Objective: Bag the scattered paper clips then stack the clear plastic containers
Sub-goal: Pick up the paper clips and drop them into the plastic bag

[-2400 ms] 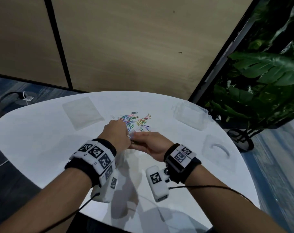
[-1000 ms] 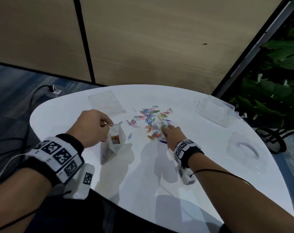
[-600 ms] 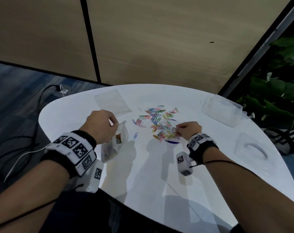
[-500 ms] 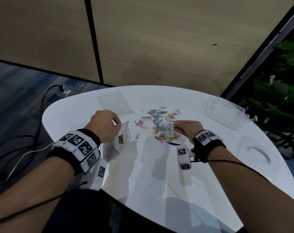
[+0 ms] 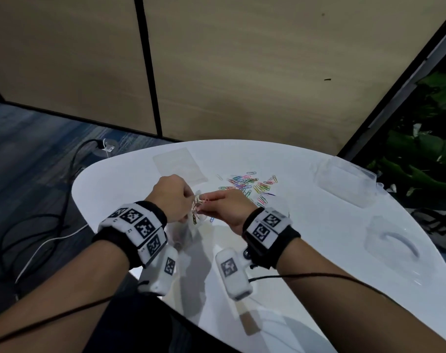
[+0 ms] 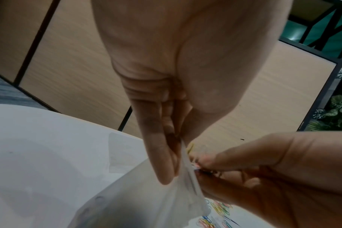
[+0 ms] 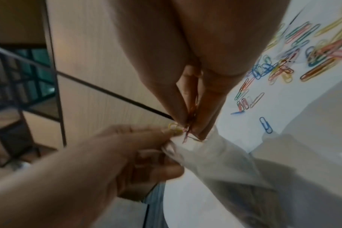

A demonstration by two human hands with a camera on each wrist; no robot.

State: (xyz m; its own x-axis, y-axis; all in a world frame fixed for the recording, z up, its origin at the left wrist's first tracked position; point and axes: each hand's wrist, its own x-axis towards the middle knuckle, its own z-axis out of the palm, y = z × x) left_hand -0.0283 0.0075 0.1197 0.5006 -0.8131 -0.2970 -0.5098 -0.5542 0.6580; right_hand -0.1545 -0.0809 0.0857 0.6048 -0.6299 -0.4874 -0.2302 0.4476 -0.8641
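Observation:
My left hand point(image 5: 177, 200) pinches the top edge of a small clear plastic bag point(image 5: 189, 226) that hangs down to the white table point(image 5: 306, 240). My right hand point(image 5: 227, 205) pinches a bunch of coloured paper clips point(image 7: 187, 131) right at the bag's mouth point(image 6: 187, 166). More paper clips point(image 5: 252, 186) lie scattered on the table just beyond my hands. A clear plastic container point(image 5: 344, 179) stands at the far right, and a second one with a curved handle point(image 5: 392, 245) lies nearer on the right.
A flat clear bag point(image 5: 178, 165) lies on the table beyond my left hand. A wooden partition wall point(image 5: 242, 72) stands behind the table and leafy plants point(image 5: 425, 154) at the right. Cables point(image 5: 38, 225) run over the floor to the left.
My right hand gathered clips from the pile and carried them left to the bag's mouth. My left hand kept hold of the bag.

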